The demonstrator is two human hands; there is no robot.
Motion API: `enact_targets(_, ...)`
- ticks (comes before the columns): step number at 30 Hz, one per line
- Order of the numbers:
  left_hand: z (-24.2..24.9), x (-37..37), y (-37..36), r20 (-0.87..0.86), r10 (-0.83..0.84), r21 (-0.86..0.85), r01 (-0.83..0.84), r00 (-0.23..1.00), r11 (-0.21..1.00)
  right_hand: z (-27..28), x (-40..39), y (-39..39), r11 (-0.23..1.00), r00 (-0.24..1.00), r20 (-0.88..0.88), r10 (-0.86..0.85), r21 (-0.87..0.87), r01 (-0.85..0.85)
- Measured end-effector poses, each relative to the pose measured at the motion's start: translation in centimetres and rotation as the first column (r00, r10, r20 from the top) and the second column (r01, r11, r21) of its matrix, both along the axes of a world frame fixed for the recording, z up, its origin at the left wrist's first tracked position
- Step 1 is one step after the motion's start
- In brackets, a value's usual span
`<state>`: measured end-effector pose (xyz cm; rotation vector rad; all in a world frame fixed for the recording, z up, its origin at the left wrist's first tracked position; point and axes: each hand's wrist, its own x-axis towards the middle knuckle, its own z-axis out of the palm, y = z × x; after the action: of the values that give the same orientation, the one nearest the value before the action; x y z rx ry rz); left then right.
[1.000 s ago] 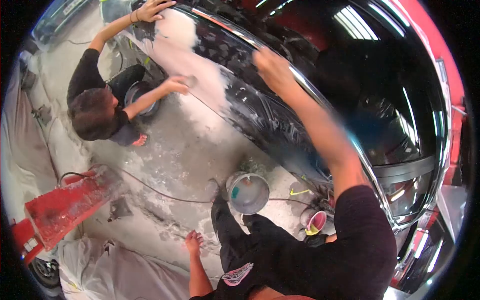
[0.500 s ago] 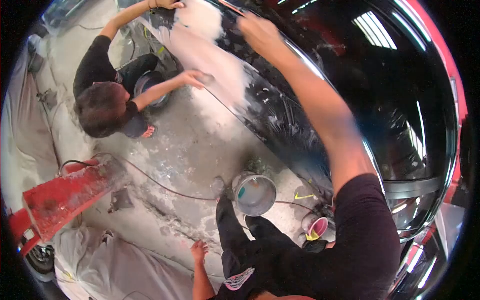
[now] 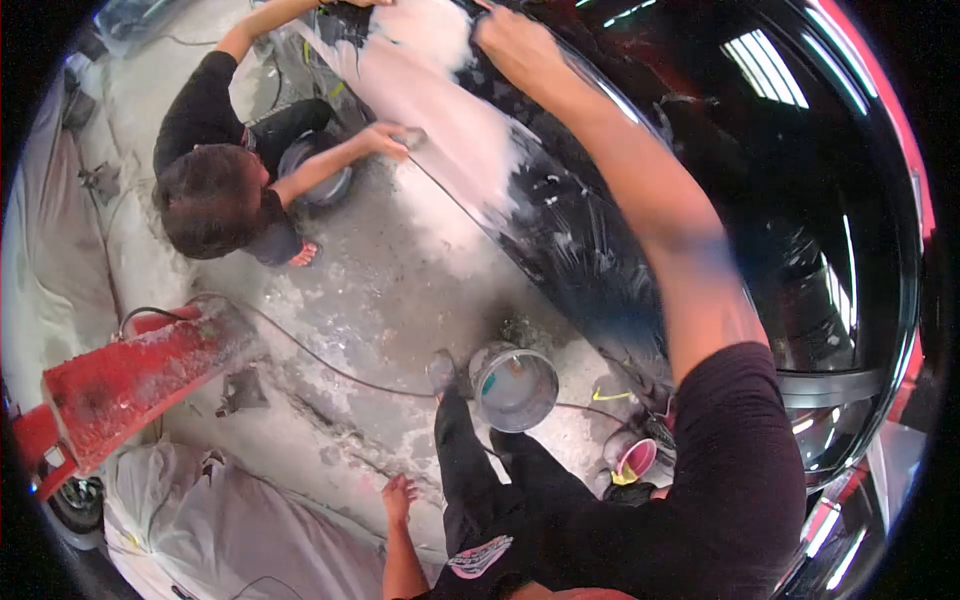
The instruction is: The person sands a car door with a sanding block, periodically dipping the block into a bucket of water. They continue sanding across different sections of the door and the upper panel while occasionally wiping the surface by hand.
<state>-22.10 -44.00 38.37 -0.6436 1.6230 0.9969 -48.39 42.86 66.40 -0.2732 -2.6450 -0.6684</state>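
Note:
My right hand (image 3: 517, 48) reaches far forward over the car's black body panel (image 3: 580, 230). Its fingers close around something thin with a reddish edge, mostly cut off at the frame's top, whose kind I cannot make out. Just left of this hand lies a white patch (image 3: 425, 30) on the panel. A longer pale pinkish area (image 3: 440, 120) runs below that patch. Down by my left side hangs my left hand (image 3: 399, 496), fingers loosely bent and apart, with nothing in it. A grey bucket (image 3: 517, 392) with cloudy liquid stands by my feet.
A co-worker (image 3: 215, 195) crouches at left, one hand holding a small grey pad (image 3: 413, 138) at the panel's lower edge. A red metal stand (image 3: 140, 385), a hose (image 3: 330, 372), a small pink-rimmed bucket (image 3: 637, 458) and a covered object (image 3: 240, 530) surround me.
My right hand has shifted slightly up and nearer the white patch, and less of the thin thing shows. The view has moved a little. My left hand hangs as before.

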Motion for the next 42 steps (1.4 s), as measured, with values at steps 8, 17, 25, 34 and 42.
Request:
enact_targets(8,-1.2,1.1,0.0,-0.011,0.089,-0.062,-0.089,0.996,0.994,0.2,5.1,-1.7,0.997,0.996,0.064,-0.056,0.063,0.052)
enact_targets(17,-0.3,-1.0,1.3,-0.033,0.071,-0.021,-0.071,0.997,0.997,0.2,5.9,-1.8,0.997,0.994,0.082,-0.074,-0.027,0.076)
enact_targets(25,-2.2,1.5,0.2,0.043,0.148,-0.014,-0.147,0.988,0.989,-1.4,3.1,-0.6,0.992,0.993,0.095,-0.072,0.108,0.062)
enact_targets(34,-1.4,-2.3,1.2,-0.05,0.077,0.027,-0.076,0.996,0.997,1.2,16.3,-4.7,0.987,0.988,0.036,-0.15,-0.055,0.152)
enact_targets(42,-1.2,1.2,0.7,0.118,0.026,-0.068,-0.018,0.993,0.998,-0.6,8.4,-2.5,0.986,0.985,0.07,-0.16,-0.042,0.164)
